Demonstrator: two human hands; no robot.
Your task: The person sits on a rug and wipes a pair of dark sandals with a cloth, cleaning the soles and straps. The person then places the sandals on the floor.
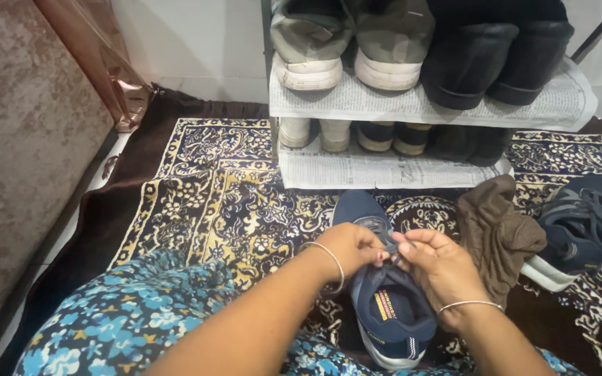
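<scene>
- fingers [384, 255] of both hands pinch the laces of a navy sneaker [388, 306], right in front of the knees on the patterned rug [196, 202]
- lacing looks only partly tightened, no bow yet
- second navy sneaker [580, 230] sits untouched beside a brown cloth [496, 233], near the shoe rack [384, 104]

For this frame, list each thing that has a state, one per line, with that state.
Left hand: pinching the lace of the near shoe.
Right hand: pinching the same lace.
Near blue shoe: upright on the rug, between the hands.
Second blue shoe: lying apart, untouched.
Brown cloth: crumpled on the rug.
Shoe rack: shelves lined with newspaper, filled with shoes.
</scene>
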